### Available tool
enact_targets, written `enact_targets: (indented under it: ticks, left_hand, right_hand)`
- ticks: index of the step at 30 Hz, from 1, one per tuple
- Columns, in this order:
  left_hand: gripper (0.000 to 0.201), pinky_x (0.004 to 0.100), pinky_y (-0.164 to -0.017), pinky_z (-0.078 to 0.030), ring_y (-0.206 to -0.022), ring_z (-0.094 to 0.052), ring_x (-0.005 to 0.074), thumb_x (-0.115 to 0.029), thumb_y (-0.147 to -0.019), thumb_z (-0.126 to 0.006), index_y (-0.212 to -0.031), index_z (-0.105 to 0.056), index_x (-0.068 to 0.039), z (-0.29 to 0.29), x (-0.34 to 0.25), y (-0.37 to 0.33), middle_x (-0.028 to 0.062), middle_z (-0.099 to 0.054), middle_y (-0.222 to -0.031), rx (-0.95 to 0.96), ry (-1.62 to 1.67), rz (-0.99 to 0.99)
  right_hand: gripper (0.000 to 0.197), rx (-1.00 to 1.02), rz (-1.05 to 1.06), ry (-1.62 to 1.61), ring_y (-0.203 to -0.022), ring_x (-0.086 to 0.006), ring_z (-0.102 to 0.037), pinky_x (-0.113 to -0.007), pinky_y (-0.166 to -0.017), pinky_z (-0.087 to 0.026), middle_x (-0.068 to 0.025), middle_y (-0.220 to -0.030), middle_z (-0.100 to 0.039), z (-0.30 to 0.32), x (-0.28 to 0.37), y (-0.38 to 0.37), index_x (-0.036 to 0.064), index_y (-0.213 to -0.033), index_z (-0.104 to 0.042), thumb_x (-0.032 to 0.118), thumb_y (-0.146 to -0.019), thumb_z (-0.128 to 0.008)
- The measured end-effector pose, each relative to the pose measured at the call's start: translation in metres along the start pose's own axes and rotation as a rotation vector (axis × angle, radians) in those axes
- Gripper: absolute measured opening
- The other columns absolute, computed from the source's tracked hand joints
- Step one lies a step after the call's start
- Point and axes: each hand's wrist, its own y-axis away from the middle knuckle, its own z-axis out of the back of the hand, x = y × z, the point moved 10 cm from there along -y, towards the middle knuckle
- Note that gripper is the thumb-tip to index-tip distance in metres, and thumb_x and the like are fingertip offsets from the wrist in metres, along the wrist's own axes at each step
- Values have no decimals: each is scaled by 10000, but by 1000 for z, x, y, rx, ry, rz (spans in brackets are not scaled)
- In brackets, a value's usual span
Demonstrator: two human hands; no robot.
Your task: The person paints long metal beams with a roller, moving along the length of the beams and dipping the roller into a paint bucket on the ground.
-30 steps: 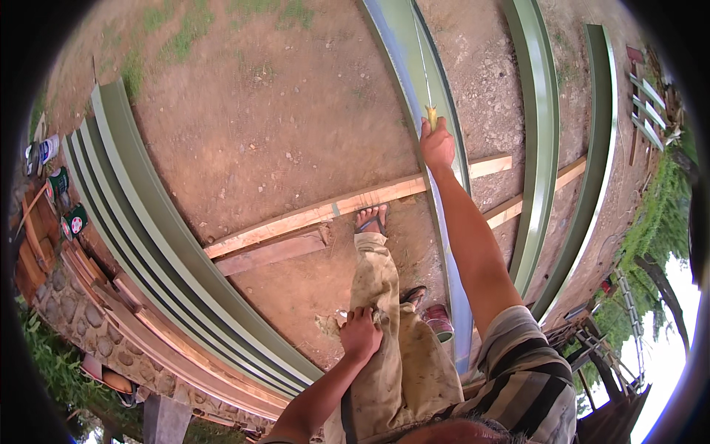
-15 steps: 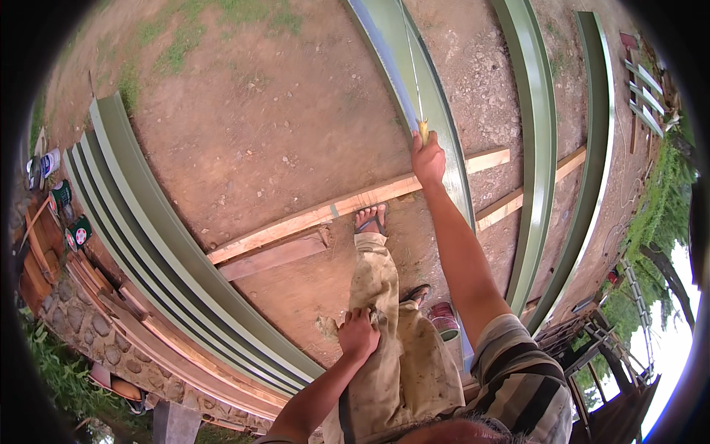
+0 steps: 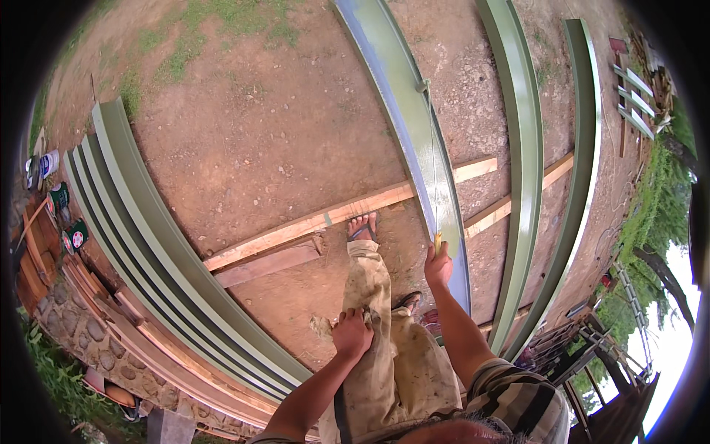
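Right hand (image 3: 438,265): fingers closed on a brush handle (image 3: 437,238), at 12 o'clock over the beam (image 3: 414,140)
Left hand (image 3: 351,334): fingers gripped a rag (image 3: 322,326) on the knee

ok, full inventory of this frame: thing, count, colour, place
long metal channel being painted: 1, grey-blue with a green stretch, on the ground ahead
other laid-out channels: 2, green, to its right
stacked channels: count unclear, green, left
wooden planks: at least 3, pale, crosswise under the channels
paint cans: 2 or more, far left
stone wall: 1, grey, lower left
timber pile: reddish, far left
dirt ground: brown, grass at top
long-handled tool: 1, thin, over the channel, yellow grip
trousers: paint-stained, tan
sandalled foot: on a plank
left hand: on the thigh, gripping cloth
right hand: holding the tool's grip
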Motion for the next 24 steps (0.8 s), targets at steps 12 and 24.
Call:
enact_targets:
  ticks: [12, 24]
  left_hand:
    - [368, 490, -869, -584, -1134, -642, 304, -198, -835, -680, -1189, -654, -98, -39, -1, 16, 93, -653, -1163, -24, -199, -97]
    - [344, 496, -896, -571, -1151, -639, 292, -202, -834, -682, -1168, -664, -120, -112, 2, 51, 87, -640, -1177, -75, -598, -193]
  right_hand:
    - [467, -37, 116, -171, -958, -543, -691, -618, -850, -530, -341, -969, -716, 26, 161, -128, 45, -1138, -544, 501, -1040, -540]
    - [489, 37, -210, -211, -920, -544, -683, -636, -813, -521, -319, -927, -717, -62, -247, 137, 75, -1263, -576, 505, -1032, -546]
